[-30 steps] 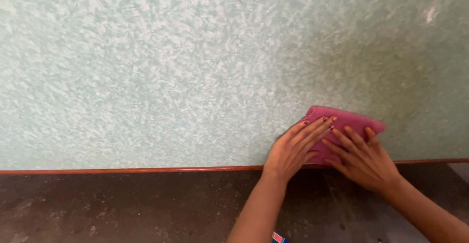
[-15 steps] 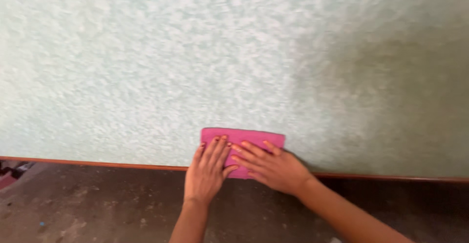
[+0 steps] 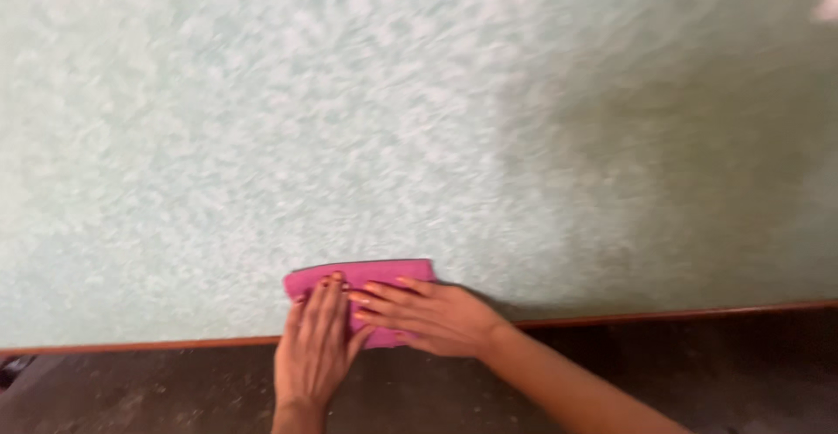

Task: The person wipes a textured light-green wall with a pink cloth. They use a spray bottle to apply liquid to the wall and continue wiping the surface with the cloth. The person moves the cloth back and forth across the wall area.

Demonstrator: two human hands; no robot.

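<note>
Pink cloth (image 3: 367, 279) further left now

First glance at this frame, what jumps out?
The pink folded cloth at lower centre, bright against the pale green mottled tabletop that fills most of the view. Both hands press flat on it near the table's reddish-brown edge: the left hand fingers up, the right hand reaching in from the right. Below the edge lies dark, speckled floor.
</note>
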